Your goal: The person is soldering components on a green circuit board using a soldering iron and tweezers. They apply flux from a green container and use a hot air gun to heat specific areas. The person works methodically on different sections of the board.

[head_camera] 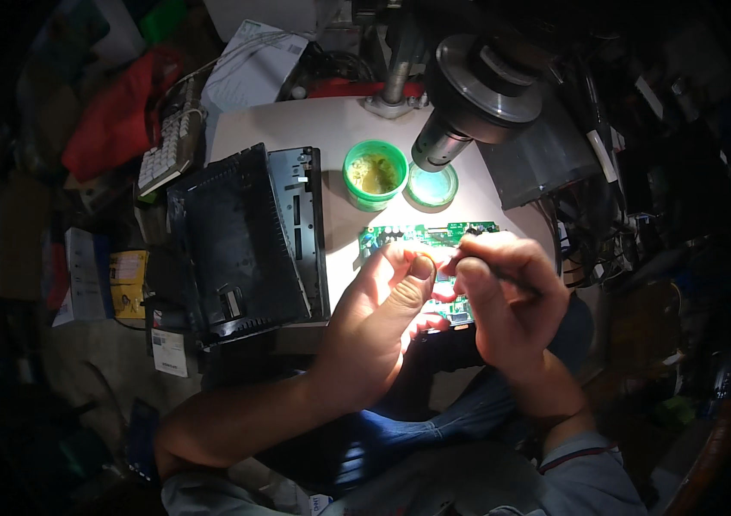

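Both my hands meet over a green printed circuit board (397,233), which lies on the pale worktop under bright light. My left hand (391,293) brings thumb and forefinger together; whatever is between them is too small and overexposed to make out. Close beside its fingertips, my right hand (514,293) pinches a small dark item (453,259) that I cannot identify. The hands cover much of the board's middle. Beyond the board stands an uncovered green tub (347,187) with yellowish paste inside. Its round lid (432,186) lies just to the right.
A microscope head (446,138) overhangs the board from the upper right, near a metal post (396,80). Left are a black plastic device housing (236,238) and a metal-lined cover (289,219). A white keyboard (168,151) and red cloth (113,116) lie farther left. A dark flat panel (539,161) sits right.
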